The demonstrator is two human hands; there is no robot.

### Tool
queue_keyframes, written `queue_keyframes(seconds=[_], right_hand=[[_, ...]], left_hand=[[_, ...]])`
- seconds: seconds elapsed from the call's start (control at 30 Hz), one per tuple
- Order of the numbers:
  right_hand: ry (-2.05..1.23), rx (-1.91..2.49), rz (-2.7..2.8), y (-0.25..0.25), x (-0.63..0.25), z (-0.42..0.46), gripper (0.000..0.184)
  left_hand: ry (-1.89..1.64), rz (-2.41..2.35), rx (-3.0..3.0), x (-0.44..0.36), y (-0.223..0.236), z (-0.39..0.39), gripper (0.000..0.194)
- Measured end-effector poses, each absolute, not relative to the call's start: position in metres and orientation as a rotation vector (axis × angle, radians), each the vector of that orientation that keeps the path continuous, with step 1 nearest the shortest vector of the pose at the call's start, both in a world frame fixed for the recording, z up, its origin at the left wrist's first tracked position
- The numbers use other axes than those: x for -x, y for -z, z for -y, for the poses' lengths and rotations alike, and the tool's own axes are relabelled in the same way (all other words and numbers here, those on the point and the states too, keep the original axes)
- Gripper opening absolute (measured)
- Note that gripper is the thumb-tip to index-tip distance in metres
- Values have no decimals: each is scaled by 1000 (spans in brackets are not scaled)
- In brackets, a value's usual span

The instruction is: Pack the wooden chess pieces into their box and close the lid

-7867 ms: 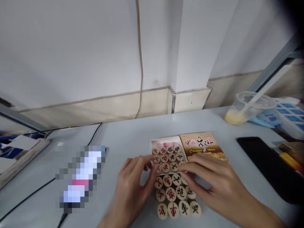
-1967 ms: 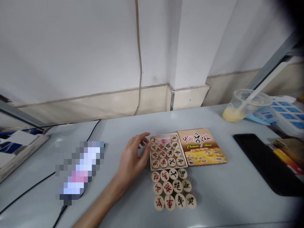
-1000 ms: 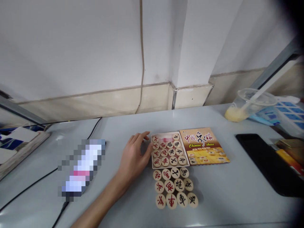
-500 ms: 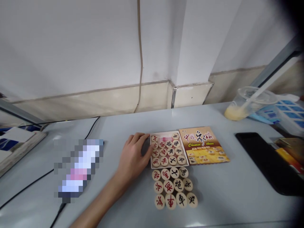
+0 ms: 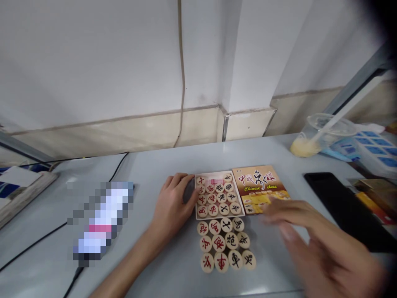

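Note:
My left hand (image 5: 176,201) rests at the left side of an open white box (image 5: 243,209), its thumb and forefinger touching the box's left edge and its other fingers curled. Round Chinese chess pieces (image 5: 221,197) with red and black characters lie in rows inside, with a gap at the back showing something pink. Just in front of the box, more Chinese chess pieces (image 5: 218,243) stand on the table in three rows. My right hand (image 5: 322,240), smeared by motion, hovers right of those rows, thumb and fingers apart and nothing visible in them. It partly covers the printed lid (image 5: 257,182).
A lit, blurred-out phone (image 5: 105,221) with a cable lies on the left of the grey table (image 5: 149,265). On the right are a black phone (image 5: 338,211), a plastic cup (image 5: 307,145) with a straw, and small packets. A wall (image 5: 124,62) stands behind.
My right hand has come into view from the lower right, reaching toward the lid and the front rows. My left hand has kept its place by the box; the pieces look unmoved.

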State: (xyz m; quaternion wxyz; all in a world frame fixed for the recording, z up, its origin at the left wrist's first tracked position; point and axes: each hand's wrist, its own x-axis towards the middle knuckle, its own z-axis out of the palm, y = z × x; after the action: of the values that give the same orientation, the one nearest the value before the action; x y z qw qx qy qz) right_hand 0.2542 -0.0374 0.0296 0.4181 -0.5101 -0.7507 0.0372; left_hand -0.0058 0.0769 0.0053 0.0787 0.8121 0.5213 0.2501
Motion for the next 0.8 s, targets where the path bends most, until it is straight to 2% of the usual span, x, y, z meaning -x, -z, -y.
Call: queue_keyframes(seconds=[0.13,0.2,0.3,0.6,0.8], right_hand=[[2,1381,1786,-5,-244,12,37],[16,1398,1826,10,-247,8,38],[54,1404,1846,24,-253,9,34],[33,1362,1804,16,-255,9,28],[-44,1315,1821,11,-254,38,18]], left_hand=[[-741,-1557,-2434,5,-5,-77,30],[-737,-1566,-2432,5,-5,-77,34],[-729,-1569,-2430,6,-4,-77,41],[-770,-1568,-2380,6,-11,-76,39],[-1049,-1691,-2173,6,-27,-26,19]])
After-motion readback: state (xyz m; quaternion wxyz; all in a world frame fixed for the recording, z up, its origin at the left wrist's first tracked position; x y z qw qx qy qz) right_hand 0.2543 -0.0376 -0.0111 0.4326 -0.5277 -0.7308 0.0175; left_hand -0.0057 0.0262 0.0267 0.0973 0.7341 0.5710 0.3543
